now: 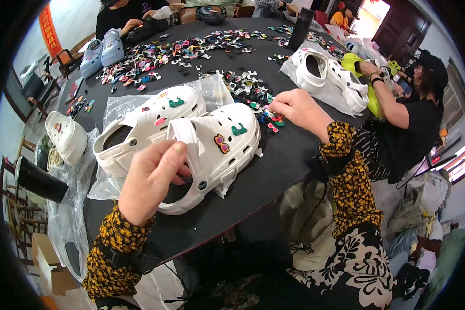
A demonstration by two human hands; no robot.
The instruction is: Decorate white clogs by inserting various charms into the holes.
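My left hand [151,181] is closed round the strap of a white clog [227,168], thumb on top. Sunglasses-shaped [221,144] and green [238,129] charms sit in that clog's upper. Just beyond it, on clear plastic, lies a second white clog [150,116], also with a few charms. My right hand [304,111] is over the near edge of a pile of loose shoe charms [248,85], fingertips pinched together. What they hold, if anything, is too small to make out. Red and green charms [277,122] lie right beneath those fingers.
Many more charms [155,62] spread over the black table [222,214]. Another white clog [67,138] and a black cylinder [40,179] are at the left edge. White clogs [328,77] on plastic lie to the right, beside a co-worker [413,119] handling lime-green clogs. Blue clogs [102,52] stand farther back.
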